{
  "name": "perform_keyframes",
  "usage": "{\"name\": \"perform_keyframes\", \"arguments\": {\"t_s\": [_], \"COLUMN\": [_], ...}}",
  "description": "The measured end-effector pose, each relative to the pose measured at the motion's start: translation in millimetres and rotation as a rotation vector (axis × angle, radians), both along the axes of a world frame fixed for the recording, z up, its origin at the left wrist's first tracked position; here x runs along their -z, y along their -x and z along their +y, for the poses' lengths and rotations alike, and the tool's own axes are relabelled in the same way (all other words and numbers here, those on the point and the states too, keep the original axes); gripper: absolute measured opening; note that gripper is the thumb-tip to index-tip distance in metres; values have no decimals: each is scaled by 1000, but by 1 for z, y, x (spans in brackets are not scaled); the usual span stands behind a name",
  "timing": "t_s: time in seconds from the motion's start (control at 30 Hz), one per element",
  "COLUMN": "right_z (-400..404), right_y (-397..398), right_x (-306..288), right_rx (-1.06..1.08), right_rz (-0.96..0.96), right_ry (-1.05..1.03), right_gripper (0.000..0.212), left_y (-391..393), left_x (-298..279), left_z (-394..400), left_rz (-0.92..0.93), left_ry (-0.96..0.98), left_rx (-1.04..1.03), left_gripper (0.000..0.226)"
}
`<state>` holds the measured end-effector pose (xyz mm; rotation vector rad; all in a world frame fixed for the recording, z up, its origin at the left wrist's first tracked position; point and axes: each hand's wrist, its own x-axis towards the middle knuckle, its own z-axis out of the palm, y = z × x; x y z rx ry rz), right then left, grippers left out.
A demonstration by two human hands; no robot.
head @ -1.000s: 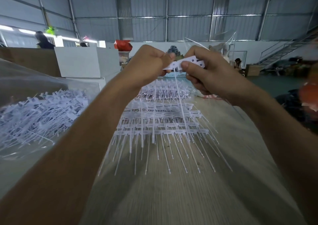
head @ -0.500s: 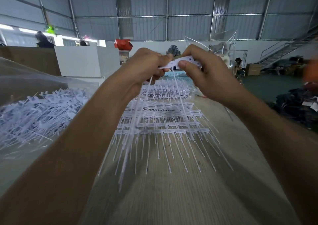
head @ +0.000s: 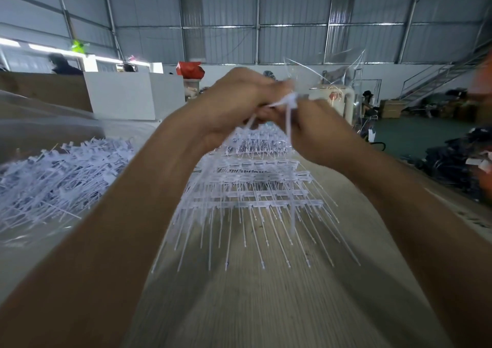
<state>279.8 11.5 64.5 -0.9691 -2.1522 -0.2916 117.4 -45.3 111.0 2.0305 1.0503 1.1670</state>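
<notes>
Work seems midway: left hand (head: 234, 105) and right hand (head: 319, 134) pinch one white plastic tie (head: 288, 102); white loose-tie heap (head: 66, 171) lies left, stacked white tie racks (head: 253, 190) remain.

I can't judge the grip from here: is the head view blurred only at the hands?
Head view: motion blur smears the left hand, the right hand and the white tag between them; the tag rows on the table read somewhat sharper.

My only camera rides on my head, wide-angled, facing forward and down, close behind my left grip (head: 239, 102) and right grip (head: 316, 131) above the counter (head: 266, 307).
</notes>
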Motion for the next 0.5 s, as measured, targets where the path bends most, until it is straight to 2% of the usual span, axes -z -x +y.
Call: {"name": "perform_keyframes", "arguments": {"t_s": [0.07, 0.17, 0.23, 0.33, 0.4, 0.5], "right_z": [9, 13, 16, 9, 0, -7], "right_y": [0, -4, -7, -9, -12, -18], "right_x": [19, 42, 41, 23, 10, -4], "right_rx": [1, -24, -18, -38, -219, -391], "right_rz": [-110, -126, -77, 195, 425, 624], "right_ry": [50, 83, 143, 267, 418, 432], "right_gripper": [21, 13, 15, 22, 33, 26], "left_y": [-23, -49, -49, -36, -25, -11], "left_x": [-1, 1, 3, 1, -1, -3], "left_z": [-16, -22, -19, -13, -9, -1], "left_rz": [155, 316, 351, 358, 391, 492], "left_ry": [-104, -257, -265, -228, -222, -238], "left_rx": [47, -21, -36, -48, -87, -188], "left_gripper": [38, 46, 45, 36, 28, 30]}}
